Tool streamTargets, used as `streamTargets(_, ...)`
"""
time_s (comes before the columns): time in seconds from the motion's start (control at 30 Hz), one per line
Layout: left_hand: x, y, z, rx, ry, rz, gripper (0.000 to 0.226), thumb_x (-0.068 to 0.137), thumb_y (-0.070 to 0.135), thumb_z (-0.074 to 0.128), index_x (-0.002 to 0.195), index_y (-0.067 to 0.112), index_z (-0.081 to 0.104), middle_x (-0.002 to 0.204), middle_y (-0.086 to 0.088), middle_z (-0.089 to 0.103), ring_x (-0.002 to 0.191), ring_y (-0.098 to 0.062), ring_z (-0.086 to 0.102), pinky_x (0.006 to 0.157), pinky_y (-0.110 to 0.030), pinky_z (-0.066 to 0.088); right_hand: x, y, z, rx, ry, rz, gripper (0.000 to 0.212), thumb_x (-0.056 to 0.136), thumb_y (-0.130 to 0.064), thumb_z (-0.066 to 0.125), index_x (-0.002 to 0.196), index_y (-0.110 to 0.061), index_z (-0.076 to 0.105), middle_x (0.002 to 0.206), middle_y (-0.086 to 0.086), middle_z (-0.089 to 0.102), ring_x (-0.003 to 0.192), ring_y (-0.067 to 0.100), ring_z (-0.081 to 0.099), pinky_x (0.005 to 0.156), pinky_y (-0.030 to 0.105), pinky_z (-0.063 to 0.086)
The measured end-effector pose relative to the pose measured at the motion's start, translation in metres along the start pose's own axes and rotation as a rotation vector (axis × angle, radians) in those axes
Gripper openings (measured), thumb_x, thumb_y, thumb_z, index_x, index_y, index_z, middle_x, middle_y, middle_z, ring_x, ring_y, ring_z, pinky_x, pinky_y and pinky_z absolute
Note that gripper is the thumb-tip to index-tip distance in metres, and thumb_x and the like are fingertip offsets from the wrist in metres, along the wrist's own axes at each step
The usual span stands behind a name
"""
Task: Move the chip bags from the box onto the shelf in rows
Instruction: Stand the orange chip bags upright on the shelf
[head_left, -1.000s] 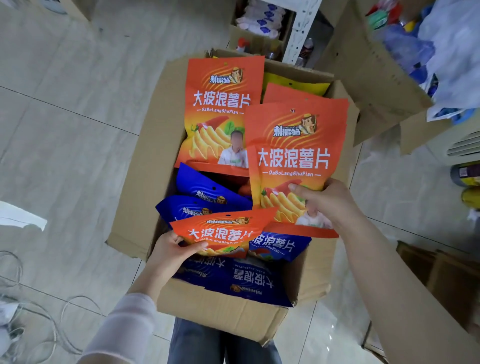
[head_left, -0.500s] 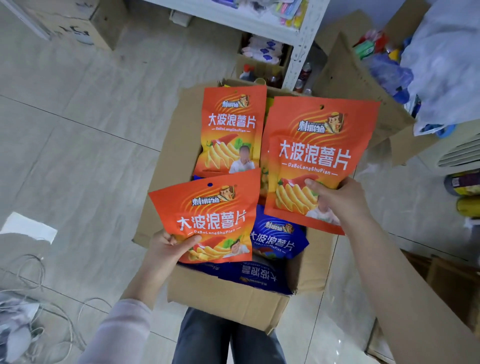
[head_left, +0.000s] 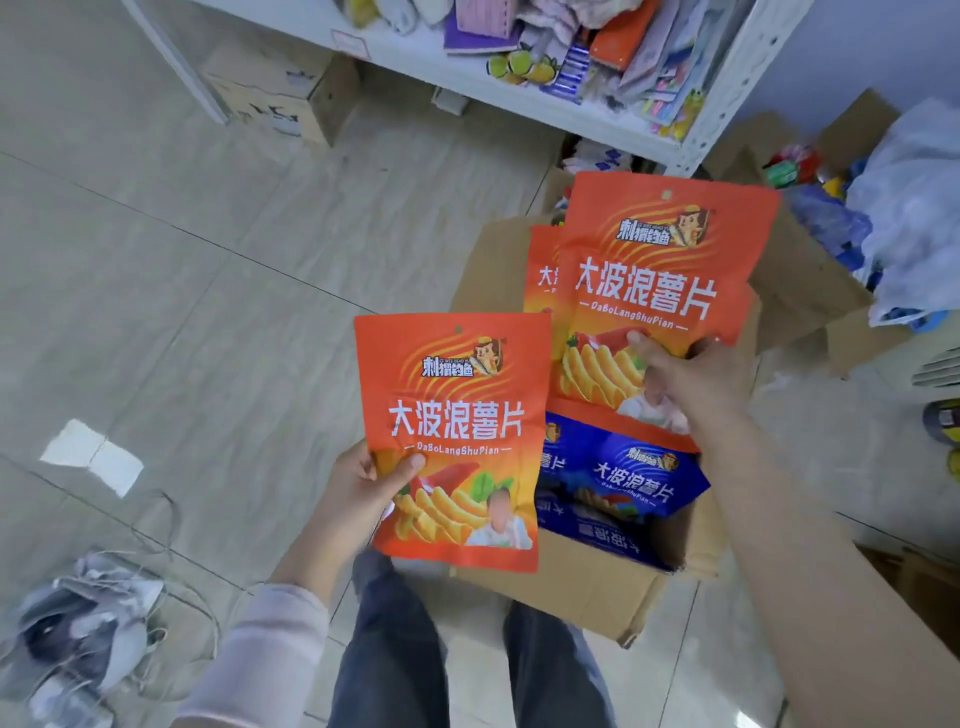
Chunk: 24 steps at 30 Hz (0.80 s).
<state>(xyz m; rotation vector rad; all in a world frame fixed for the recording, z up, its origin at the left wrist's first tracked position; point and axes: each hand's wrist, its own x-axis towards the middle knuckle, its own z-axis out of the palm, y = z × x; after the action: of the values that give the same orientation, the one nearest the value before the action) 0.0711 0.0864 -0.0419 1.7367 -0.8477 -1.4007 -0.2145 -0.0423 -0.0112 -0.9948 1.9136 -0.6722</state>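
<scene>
Left hand (head_left: 363, 499) is pinching one orange bag (head_left: 457, 415) by its lower corner, thumb on the front. A second bag (head_left: 660, 270), up at 2 o'clock from the first, is gripped low by the right hand (head_left: 691, 379) over the box (head_left: 587, 592). Both are best kept upright and face-out and set side by side on the shelf (head_left: 727, 83) at 12 o'clock, not squeezed. The bags are flat and glossy, with a hang-hole up top. Blue bags (head_left: 634, 478) are left in the box.

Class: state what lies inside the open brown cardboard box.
Blue chip bags lie in the brown cardboard box, one orange chip bag behind them. Two held orange bags cover the rest.
</scene>
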Motion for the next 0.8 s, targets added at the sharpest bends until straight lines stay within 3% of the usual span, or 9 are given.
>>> streamTargets(0.07,-0.004,0.000,-0.036,-0.016,-0.002,-0.001,0.016,0.081,0.020,0.065,0.096,0.027,0.060,0.083,0.021,0.071,0.083,-0.004,0.068,0.072,-0.019,0.052,-0.020,-0.023,0.026,0.003,-0.016,-0.020,0.030,0.077,-0.038,0.071,0.072,-0.012,0.057,0.051,-0.002,0.058,0.046,0.005,0.055,0.054,0.012,0.042)
streamTargets(0.17,-0.013,0.006,-0.099,-0.070,-0.003,-0.006,0.022,0.078,0.032,0.068,0.098,0.026,0.060,0.087,0.019,0.072,0.085,-0.005,0.068,0.073,-0.022,0.053,-0.049,-0.057,0.073,0.003,-0.027,-0.044,0.034,0.075,-0.039,0.073,0.070,-0.009,0.059,0.047,0.001,0.059,0.052,0.018,0.060,0.063,0.029,0.046)
streamTargets(0.23,-0.019,0.012,-0.145,-0.089,0.029,0.006,0.027,0.076,0.037,0.074,0.097,0.025,0.061,0.086,0.017,0.072,0.082,-0.006,0.069,0.068,-0.018,0.053,-0.069,-0.085,0.107,-0.017,-0.034,-0.068,0.036,0.074,-0.040,0.074,0.069,-0.009,0.058,0.052,0.007,0.060,0.056,0.022,0.060,0.065,0.033,0.049)
streamTargets(0.37,-0.030,0.022,-0.229,-0.058,0.066,0.028,0.016,0.086,0.010,0.062,0.093,0.024,0.060,0.076,0.022,0.071,0.073,0.003,0.067,0.059,-0.009,0.049,-0.102,-0.152,0.178,0.010,-0.090,-0.146,0.029,0.076,-0.034,0.074,0.073,-0.012,0.055,0.055,0.004,0.058,0.048,0.014,0.055,0.050,0.019,0.044)
streamTargets(0.43,-0.033,0.028,-0.258,-0.040,0.080,0.033,0.016,0.086,0.010,0.062,0.093,0.024,0.060,0.078,0.023,0.071,0.075,0.004,0.066,0.060,-0.010,0.049,-0.114,-0.180,0.206,0.039,-0.126,-0.176,0.028,0.075,-0.032,0.075,0.078,-0.011,0.056,0.054,0.002,0.057,0.044,0.013,0.053,0.041,0.013,0.041)
streamTargets(0.63,-0.025,0.052,-0.311,-0.089,0.130,0.047,0.016,0.083,0.013,0.066,0.093,0.024,0.061,0.079,0.020,0.071,0.076,0.001,0.067,0.069,-0.020,0.048,-0.129,-0.243,0.262,0.029,-0.198,-0.241,0.032,0.075,-0.033,0.075,0.084,-0.007,0.059,0.036,-0.007,0.053,0.043,0.011,0.052,0.038,0.008,0.037)
streamTargets(0.7,-0.019,0.062,-0.323,-0.112,0.136,0.062,0.020,0.078,0.024,0.075,0.093,0.024,0.062,0.080,0.020,0.072,0.077,0.000,0.068,0.069,-0.021,0.049,-0.126,-0.261,0.272,0.020,-0.204,-0.269,0.028,0.077,-0.033,0.073,0.084,-0.011,0.058,0.047,-0.006,0.056,0.047,0.007,0.051,0.041,0.009,0.037)
streamTargets(0.8,-0.002,0.078,-0.339,-0.143,0.145,0.077,0.056,0.050,0.055,0.081,0.092,0.023,0.063,0.084,0.016,0.073,0.080,-0.003,0.069,0.067,-0.017,0.052,-0.115,-0.288,0.288,0.032,-0.213,-0.290,0.026,0.076,-0.034,0.074,0.076,-0.016,0.054,0.058,0.000,0.057,0.049,0.010,0.053,0.055,0.018,0.042)
